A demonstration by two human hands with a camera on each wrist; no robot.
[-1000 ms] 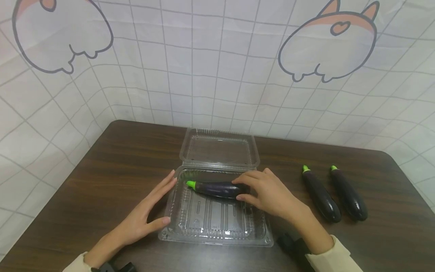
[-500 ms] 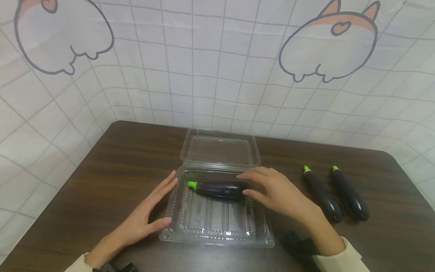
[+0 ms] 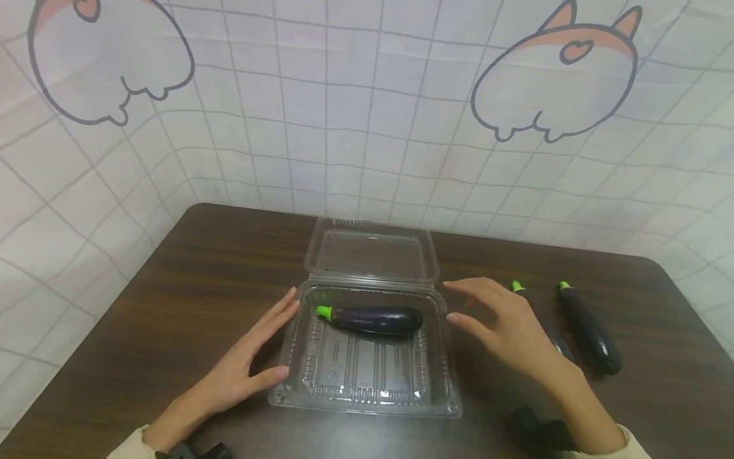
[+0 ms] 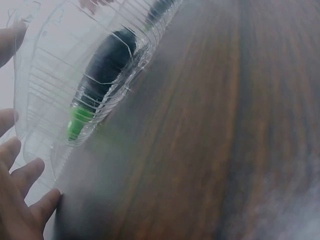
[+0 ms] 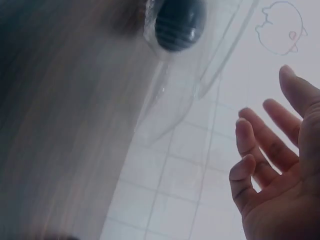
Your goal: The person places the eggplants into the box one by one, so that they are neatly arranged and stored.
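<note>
A dark purple eggplant (image 3: 375, 320) with a bright green stem lies sideways in the back half of a clear plastic clamshell box (image 3: 367, 407). Its stem points left. My left hand (image 3: 235, 373) rests with spread fingers at the box's left rim, thumb on the edge. In the left wrist view, the fingers (image 4: 30, 172) show beside the clear wall. My right hand (image 3: 507, 325) is off the box's right side, relaxed, with nothing between thumb and fingers. Behind it, a second eggplant (image 3: 564, 349) is partly hidden. A third eggplant (image 3: 590, 328) lies farther right.
The box's clear lid (image 3: 373, 255) lies folded back toward the wall. All stands on a dark wood-grain table (image 3: 229, 274). A white grid-patterned cloth (image 3: 344, 127) hangs behind it.
My right hand has let go of the eggplant in the box and moved right, past the rim, now overlapping the second eggplant. The left hand has stayed in place.
</note>
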